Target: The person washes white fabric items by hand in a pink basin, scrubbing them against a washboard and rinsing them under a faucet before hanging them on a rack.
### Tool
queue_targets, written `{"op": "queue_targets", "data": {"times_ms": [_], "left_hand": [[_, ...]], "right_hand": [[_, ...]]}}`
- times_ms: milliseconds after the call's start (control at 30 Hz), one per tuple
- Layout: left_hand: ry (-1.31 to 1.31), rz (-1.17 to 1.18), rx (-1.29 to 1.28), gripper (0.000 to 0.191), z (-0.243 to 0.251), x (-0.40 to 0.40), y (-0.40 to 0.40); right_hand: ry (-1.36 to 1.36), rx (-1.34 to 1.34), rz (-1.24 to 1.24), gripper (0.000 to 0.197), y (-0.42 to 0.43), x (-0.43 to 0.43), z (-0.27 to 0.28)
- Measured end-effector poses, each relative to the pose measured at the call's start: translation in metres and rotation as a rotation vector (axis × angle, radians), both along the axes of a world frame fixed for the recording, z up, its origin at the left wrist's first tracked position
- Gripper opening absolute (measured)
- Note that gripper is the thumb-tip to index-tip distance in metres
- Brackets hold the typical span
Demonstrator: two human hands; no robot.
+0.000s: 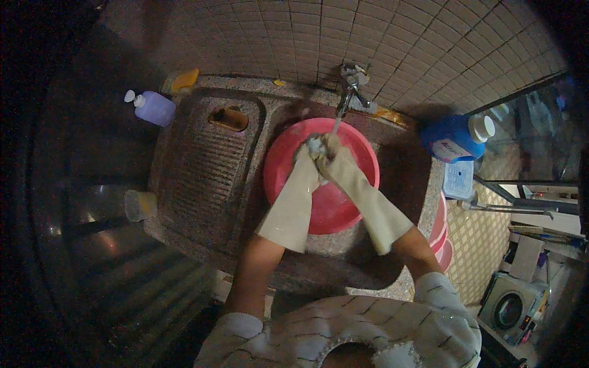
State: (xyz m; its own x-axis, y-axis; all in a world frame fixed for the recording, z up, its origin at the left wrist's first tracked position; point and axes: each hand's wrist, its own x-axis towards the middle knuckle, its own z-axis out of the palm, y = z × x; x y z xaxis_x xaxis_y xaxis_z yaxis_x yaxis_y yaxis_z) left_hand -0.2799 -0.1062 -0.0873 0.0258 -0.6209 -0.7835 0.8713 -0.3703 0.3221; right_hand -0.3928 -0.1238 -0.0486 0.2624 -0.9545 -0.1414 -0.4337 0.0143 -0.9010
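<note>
I wear long cream rubber gloves on both hands. My left hand (303, 155) and my right hand (335, 149) are together over a pink plastic basin (275, 177), closed around a small whitish wet item (316, 145), perhaps a cloth. Fingers hide most of it, so its kind is unclear. A chrome faucet (350, 94) runs a thin stream of water (337, 125) down onto my right hand. The basin stands in a speckled stone sink (398, 184).
Left of the basin lies a ribbed washboard slab (207, 165) with a brown soap dish or brush (228, 118) on it. A purple pump bottle (155, 108) and a plastic cup (140, 205) flank its left edge. At right stand a blue detergent bottle (453, 138) and pink basins (441, 239).
</note>
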Motion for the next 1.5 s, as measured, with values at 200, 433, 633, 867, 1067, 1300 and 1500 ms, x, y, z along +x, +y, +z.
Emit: {"op": "queue_targets", "data": {"times_ms": [200,433,633,867,1067,1300,1500], "left_hand": [[-0.305,-0.303,-0.145,0.039,0.025,0.054,0.018],[-0.36,-0.087,-0.211,0.028,0.006,0.026,0.006],[-0.124,-0.161,-0.074,0.035,-0.012,0.008,0.013],[-0.564,-0.551,-0.454,0.067,0.032,0.042,0.027],[-0.62,-0.39,-0.39,0.056,0.012,0.015,-0.008],[-0.866,-0.561,-0.395,0.053,0.032,-0.015,-0.03],[-1.105,-0.514,-0.425,0.067,0.026,0.015,-0.027]], "right_hand": [[-0.619,0.154,-0.051,0.016,-0.044,-0.036,-0.021],[-0.536,0.487,0.012,0.012,-0.014,-0.009,0.018],[0.228,-0.35,0.228,0.019,-0.009,0.014,-0.019],[-0.618,0.354,0.059,0.009,-0.045,-0.04,0.004],[-0.567,0.525,-0.184,0.02,-0.027,-0.039,0.05],[-0.054,-0.091,-0.195,0.031,-0.013,-0.083,0.062],[-0.206,-0.357,-0.107,0.035,-0.003,-0.053,0.107]]}}
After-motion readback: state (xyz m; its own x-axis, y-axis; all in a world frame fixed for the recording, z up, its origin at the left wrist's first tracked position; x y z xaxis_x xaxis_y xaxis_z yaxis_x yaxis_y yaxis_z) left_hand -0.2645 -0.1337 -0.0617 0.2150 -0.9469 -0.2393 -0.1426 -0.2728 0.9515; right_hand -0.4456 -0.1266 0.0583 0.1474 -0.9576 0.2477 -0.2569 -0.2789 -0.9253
